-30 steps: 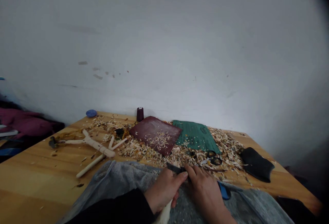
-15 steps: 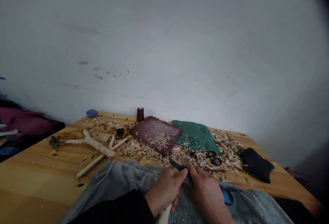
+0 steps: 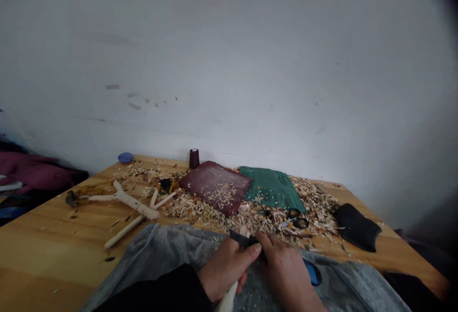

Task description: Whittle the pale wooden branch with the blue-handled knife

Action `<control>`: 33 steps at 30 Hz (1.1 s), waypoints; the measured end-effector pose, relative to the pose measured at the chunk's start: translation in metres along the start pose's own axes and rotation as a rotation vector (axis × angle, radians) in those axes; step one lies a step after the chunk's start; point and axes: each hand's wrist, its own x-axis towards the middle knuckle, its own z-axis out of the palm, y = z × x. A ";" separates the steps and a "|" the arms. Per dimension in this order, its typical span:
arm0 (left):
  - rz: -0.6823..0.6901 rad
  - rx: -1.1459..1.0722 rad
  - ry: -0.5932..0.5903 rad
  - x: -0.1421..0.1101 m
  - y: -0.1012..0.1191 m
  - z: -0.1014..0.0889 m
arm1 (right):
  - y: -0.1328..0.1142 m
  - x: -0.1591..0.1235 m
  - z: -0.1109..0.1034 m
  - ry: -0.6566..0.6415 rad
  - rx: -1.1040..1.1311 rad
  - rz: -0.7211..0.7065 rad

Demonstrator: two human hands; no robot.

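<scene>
My left hand is closed around a pale peeled wooden stick; its lower end shows below the palm and its whittled tip pokes out above the fingers. The thumb reaches across to the back of a knife with a dark blade. My right hand is wrapped around the knife's handle, whose blue and black end sticks out past the palm. The blade lies across the stick near its tip, pointing left. Both hands are over a grey cloth at the table's near edge.
Wood shavings cover the wooden table around a maroon sheet and a green sheet. Scissors and a black pad lie right. Forked peeled branches lie left; a thread spool stands behind.
The blade has shifted slightly left and down over the stick, and the stick's whittled tip now shows beside it. My right hand has moved a little left. The view has shifted slightly.
</scene>
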 end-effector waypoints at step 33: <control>0.019 0.081 0.016 0.000 0.011 0.004 | 0.000 -0.003 -0.002 0.086 -0.200 0.007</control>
